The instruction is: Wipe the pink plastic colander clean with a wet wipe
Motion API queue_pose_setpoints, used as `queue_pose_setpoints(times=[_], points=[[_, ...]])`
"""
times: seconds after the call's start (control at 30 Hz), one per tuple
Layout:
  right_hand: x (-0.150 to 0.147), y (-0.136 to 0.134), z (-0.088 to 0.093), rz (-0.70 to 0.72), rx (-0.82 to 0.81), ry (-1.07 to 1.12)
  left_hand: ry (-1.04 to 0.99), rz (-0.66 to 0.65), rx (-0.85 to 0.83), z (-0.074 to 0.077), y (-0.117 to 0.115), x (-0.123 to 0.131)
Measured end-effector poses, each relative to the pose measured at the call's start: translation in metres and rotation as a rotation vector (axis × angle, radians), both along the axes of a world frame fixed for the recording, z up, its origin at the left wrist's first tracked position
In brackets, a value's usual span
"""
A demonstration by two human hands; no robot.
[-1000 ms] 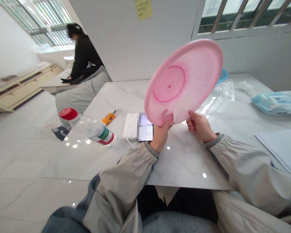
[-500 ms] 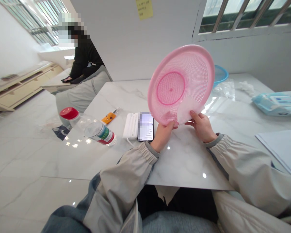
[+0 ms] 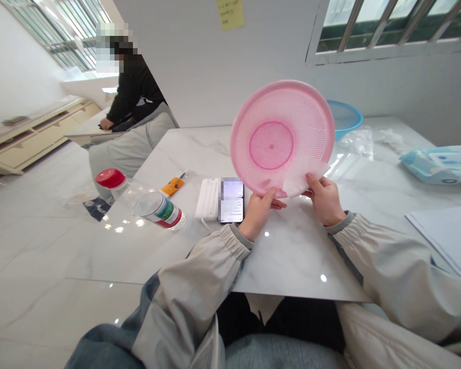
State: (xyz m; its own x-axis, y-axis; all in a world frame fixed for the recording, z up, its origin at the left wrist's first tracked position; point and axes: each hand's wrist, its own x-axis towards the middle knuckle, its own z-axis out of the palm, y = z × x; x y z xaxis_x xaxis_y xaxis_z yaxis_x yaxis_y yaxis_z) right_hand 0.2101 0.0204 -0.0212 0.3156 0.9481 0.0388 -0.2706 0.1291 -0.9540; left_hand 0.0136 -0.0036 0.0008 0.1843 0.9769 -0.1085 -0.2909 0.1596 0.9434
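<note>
A round pink plastic strainer basket [image 3: 280, 133] is held up above the marble table [image 3: 292, 251], its mesh face turned toward me. My left hand [image 3: 259, 212] pinches its lower rim. My right hand [image 3: 325, 200] presses a white wipe [image 3: 301, 174] against the lower right of the mesh, fingers closed on the wipe.
A phone [image 3: 231, 201] and a white power bank [image 3: 207, 199] lie left of my hands, with a red-capped bottle [image 3: 146, 201] and an orange item [image 3: 172, 186] further left. A blue basket [image 3: 343, 117], clear plastic wrap [image 3: 349, 148], a wipes pack [image 3: 441, 164] and papers [image 3: 445, 236] are to the right. Another person sits at the far left.
The pink basket has turned from tilted to facing me more squarely and dropped a little lower. Both hands keep their hold on it.
</note>
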Motion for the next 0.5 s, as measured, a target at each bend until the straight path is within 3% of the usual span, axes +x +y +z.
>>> queue_pose_setpoints(times=[0.17,0.4,0.5], points=[[-0.0004,0.0013,0.0001,-0.032,0.053,0.054,-0.052,-0.106,-0.068,-0.0025,0.0009,-0.0007],[0.004,0.0044,-0.0034,-0.152,0.14,0.048,-0.022,0.009,-0.02,0.0014,-0.0009,0.0001],[0.0034,0.0042,-0.0028,-0.147,0.144,0.048,-0.017,-0.057,-0.02,0.0025,-0.0024,-0.0004]])
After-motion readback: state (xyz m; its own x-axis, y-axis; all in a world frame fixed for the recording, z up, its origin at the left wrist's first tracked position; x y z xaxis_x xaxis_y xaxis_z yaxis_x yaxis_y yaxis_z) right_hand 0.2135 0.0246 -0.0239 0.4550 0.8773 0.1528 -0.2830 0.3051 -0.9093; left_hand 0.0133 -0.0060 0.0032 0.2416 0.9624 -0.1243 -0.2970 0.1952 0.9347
